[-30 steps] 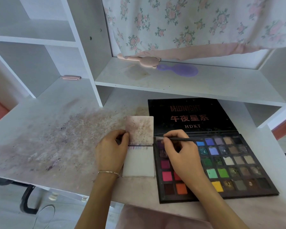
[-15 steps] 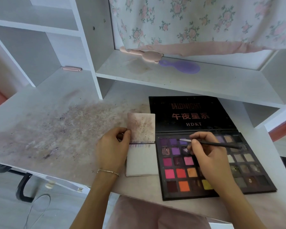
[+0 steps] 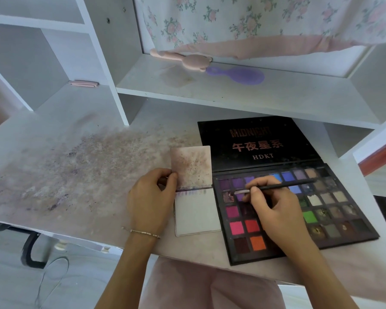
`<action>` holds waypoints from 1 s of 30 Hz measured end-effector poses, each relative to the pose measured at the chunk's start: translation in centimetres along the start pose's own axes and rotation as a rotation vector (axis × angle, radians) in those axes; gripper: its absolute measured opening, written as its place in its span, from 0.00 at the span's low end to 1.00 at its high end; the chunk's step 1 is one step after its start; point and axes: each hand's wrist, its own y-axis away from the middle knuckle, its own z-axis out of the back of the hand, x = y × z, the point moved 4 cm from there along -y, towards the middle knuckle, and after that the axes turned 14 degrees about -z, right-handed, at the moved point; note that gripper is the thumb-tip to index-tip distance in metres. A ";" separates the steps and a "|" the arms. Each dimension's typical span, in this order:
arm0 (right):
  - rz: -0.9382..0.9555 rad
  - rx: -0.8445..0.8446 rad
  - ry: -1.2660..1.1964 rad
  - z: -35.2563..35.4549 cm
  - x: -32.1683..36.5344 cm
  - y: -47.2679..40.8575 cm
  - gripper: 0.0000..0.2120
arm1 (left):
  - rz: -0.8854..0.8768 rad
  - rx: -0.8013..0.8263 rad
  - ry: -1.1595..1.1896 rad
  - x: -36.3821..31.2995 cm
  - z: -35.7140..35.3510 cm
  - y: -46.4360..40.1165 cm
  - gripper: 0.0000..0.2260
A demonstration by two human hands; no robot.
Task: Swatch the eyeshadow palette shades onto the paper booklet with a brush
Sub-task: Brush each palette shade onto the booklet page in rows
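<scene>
Right hand hides several palette pans

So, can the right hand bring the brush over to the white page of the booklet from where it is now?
Probably yes. The right hand holds the thin black brush over the purple pans, right beside the small paper booklet. The left hand pinches only the stained cover, so the white page lies bare.

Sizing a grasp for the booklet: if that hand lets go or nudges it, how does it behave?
The paper booklet is probably light and floppy: thin sheets. Its stained flipped-up page likely falls shut once the left hand stops pinching it. It lies flat on the powder-dusted desk, so a push should slide it, not tip it.
</scene>
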 end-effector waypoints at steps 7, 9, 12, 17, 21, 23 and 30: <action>0.017 0.067 0.088 -0.3 0.3 0.1 0.09 | -0.030 -0.004 -0.027 0.0 0.0 0.1 0.03; 0.023 0.088 0.105 -0.4 0.4 0.2 0.09 | -0.029 -0.004 -0.034 0.1 0.0 0.1 0.03; 0.028 0.104 0.128 -0.5 0.5 0.3 0.09 | -0.034 -0.009 -0.042 0.1 0.0 0.1 0.03; 0.022 0.049 0.130 -0.4 0.5 0.0 0.09 | -0.021 -0.005 -0.026 0.2 0.0 0.1 0.03; 0.029 0.096 0.143 -0.5 0.5 0.2 0.09 | -0.036 -0.002 -0.038 0.1 0.0 0.1 0.03; 0.031 0.063 0.139 -0.3 0.3 0.1 0.09 | -0.037 0.001 -0.038 0.1 0.0 0.1 0.03; 0.047 0.103 0.153 -0.6 0.6 0.4 0.11 | -0.032 -0.009 -0.048 0.2 0.0 0.1 0.03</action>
